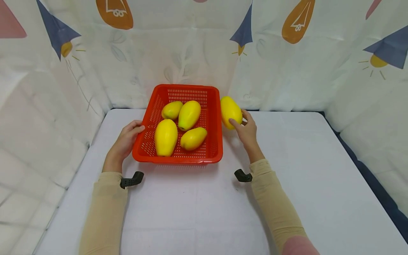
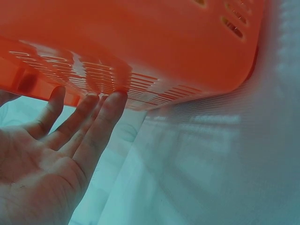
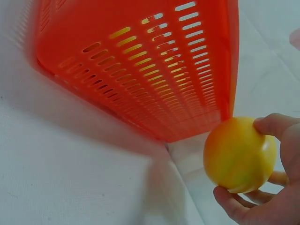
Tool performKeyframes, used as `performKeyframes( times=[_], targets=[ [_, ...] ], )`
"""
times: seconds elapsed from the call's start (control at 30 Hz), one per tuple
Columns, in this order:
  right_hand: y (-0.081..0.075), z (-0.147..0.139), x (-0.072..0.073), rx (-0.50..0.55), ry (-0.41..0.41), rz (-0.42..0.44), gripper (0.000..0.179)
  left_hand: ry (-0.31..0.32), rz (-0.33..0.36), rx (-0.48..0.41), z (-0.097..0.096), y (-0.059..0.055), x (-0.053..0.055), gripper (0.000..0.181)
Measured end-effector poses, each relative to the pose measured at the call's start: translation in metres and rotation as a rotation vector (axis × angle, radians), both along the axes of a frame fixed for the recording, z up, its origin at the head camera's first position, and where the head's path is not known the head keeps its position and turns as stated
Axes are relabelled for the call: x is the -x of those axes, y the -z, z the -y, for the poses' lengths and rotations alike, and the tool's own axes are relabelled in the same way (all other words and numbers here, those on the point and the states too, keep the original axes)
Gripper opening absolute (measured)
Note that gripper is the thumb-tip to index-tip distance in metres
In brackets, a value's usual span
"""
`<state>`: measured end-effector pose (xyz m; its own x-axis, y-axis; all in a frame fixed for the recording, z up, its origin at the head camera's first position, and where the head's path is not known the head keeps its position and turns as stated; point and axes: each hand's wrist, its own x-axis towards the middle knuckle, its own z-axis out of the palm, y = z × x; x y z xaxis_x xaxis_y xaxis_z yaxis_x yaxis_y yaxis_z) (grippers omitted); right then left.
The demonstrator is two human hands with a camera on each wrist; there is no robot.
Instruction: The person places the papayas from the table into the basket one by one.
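Note:
A red plastic basket [image 1: 178, 160] with slotted walls stands on the white table, with several yellow papayas [image 1: 189, 115] inside. My left hand [image 1: 125, 140] holds the basket at its left side, with the thumb at the rim and the fingers [image 2: 105, 119] against the outer wall. My right hand [image 1: 248, 132] grips another yellow papaya [image 1: 230, 111] just outside the basket's right wall. In the right wrist view, thumb and fingers lie around this papaya [image 3: 239, 154], close to the basket's far corner.
The white-covered table [image 1: 178, 212] runs back to a patterned curtain [image 1: 204, 53] behind the basket. Curtain also hangs along both sides. A black wrist mount [image 1: 132, 180] sticks out inward from the left sleeve, another mount [image 1: 243, 176] from the right.

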<state>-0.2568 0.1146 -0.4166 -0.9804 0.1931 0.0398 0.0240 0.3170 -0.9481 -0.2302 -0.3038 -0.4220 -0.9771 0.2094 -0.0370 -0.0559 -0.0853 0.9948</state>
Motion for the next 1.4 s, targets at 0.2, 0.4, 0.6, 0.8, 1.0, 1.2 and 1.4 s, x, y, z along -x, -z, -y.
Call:
performKeyframes(
  times=[0.2,0.4,0.6,0.8,1.0,1.2,1.4],
  targets=[
    [-0.003,-0.001,-0.001,0.008,0.01,-0.016,0.069,0.001,-0.004,-0.008,0.0,0.0,0.0,0.022],
    [-0.008,-0.001,-0.002,0.021,0.016,-0.035,0.068,0.007,-0.005,-0.011,0.0,0.0,0.0,0.021],
    [-0.009,-0.002,-0.003,0.026,0.013,-0.052,0.069,0.011,-0.005,-0.02,0.001,0.0,0.0,0.022],
    [-0.014,-0.001,-0.005,0.03,0.001,-0.066,0.068,0.012,-0.006,-0.024,0.0,0.0,-0.001,0.021],
    [-0.018,-0.001,-0.006,0.038,-0.006,-0.074,0.069,0.011,0.007,-0.024,0.0,-0.001,-0.001,0.021],
    [-0.021,0.0,-0.005,0.055,-0.015,-0.087,0.069,0.012,0.004,-0.025,0.0,-0.001,-0.001,0.02],
    [-0.025,0.003,-0.008,0.07,-0.032,-0.083,0.07,0.01,0.005,-0.023,0.0,0.0,-0.001,0.02]
  ],
)
